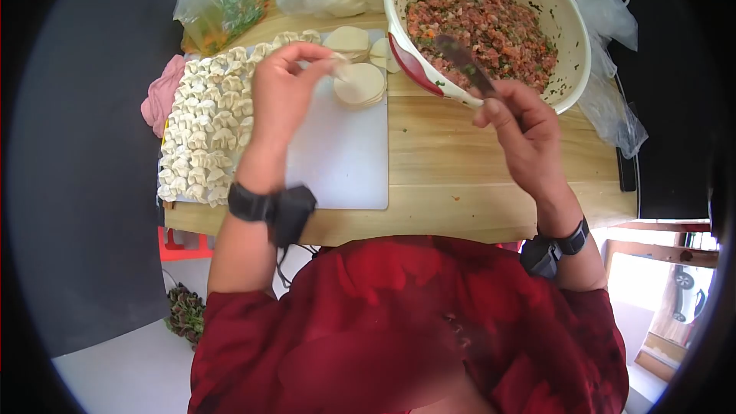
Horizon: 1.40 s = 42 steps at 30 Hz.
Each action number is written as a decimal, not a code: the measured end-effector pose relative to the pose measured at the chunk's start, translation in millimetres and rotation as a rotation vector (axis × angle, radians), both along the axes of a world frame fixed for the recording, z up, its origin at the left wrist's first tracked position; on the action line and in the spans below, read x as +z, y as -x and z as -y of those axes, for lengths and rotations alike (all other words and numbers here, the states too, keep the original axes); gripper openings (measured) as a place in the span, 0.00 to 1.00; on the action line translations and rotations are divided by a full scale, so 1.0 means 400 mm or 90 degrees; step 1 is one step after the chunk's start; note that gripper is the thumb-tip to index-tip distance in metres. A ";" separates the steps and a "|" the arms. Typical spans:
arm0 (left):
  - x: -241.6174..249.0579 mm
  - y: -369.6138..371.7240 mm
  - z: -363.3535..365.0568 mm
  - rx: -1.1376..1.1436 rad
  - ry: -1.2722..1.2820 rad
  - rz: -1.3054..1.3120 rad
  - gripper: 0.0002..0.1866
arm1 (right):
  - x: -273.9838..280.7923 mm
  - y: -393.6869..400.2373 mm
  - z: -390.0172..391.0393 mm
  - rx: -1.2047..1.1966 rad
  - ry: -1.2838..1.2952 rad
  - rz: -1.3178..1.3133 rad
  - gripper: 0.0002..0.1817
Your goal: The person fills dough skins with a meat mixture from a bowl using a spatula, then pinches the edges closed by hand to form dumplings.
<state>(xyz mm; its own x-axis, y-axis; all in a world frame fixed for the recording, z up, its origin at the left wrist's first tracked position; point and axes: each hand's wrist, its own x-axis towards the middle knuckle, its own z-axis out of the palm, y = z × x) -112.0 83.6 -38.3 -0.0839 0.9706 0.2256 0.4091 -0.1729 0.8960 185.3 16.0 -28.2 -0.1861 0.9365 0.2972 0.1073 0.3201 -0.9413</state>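
Wooden tabletop [475, 169], pinched dough [340, 68] (shape blurred).

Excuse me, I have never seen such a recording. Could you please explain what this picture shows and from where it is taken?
There is no machine here, only a person's two bare hands. The single picture comes from a camera worn on the head, looking forward and down.

On the light wooden table lies a smooth white rectangular board, with stacks of round, pale dough wrappers at its far side. To the left are rows of pale, folded dumplings. At the far right stands a large cream-coloured basin with red handles, holding pinkish minced filling with green bits.

The left hand pinches a small pale piece, too blurred to name surely. The right hand grips a dark, flat-bladed utensil.
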 end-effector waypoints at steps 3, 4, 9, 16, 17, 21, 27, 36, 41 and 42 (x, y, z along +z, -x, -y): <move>-0.071 0.097 -0.080 0.086 0.029 -0.139 0.05 | 0.018 -0.035 -0.001 -0.029 0.036 -0.008 0.09; -0.075 0.101 -0.090 0.128 0.018 -0.222 0.06 | 0.021 -0.044 0.001 -0.032 0.035 -0.008 0.09; -0.073 0.094 -0.080 0.162 0.032 -0.310 0.07 | 0.028 -0.076 0.001 -0.074 0.024 -0.041 0.09; -0.035 -0.013 -0.001 0.006 0.003 -0.266 0.12 | 0.074 -0.184 -0.102 -0.148 -0.193 0.447 0.08; -0.041 -0.030 0.012 -0.006 0.000 -0.259 0.12 | 0.067 -0.183 -0.118 -0.125 -0.172 0.374 0.08; -0.073 -0.061 0.028 -0.162 -0.156 -0.404 0.13 | 0.073 -0.195 -0.186 -0.108 -0.144 0.581 0.07; -0.088 -0.061 0.018 -0.124 -0.082 -0.333 0.09 | 0.034 -0.147 -0.228 -0.031 -0.073 0.737 0.08; -0.081 -0.028 -0.014 -0.155 0.163 -0.103 0.05 | 0.073 -0.184 -0.182 0.039 -0.136 0.631 0.08; -0.074 -0.014 0.005 -0.230 0.052 -0.188 0.04 | 0.077 -0.177 -0.191 0.007 -0.076 0.588 0.09; -0.072 -0.017 0.006 -0.228 0.067 -0.165 0.04 | 0.075 -0.176 -0.191 -0.021 -0.048 0.566 0.09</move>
<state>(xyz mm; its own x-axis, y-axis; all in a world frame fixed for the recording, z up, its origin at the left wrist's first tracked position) -105.2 81.3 -66.9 0.3076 0.9469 0.0934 0.5536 -0.2579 0.7918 255.7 92.6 1.8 -0.3507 0.9291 0.1170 0.7977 0.3618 -0.4824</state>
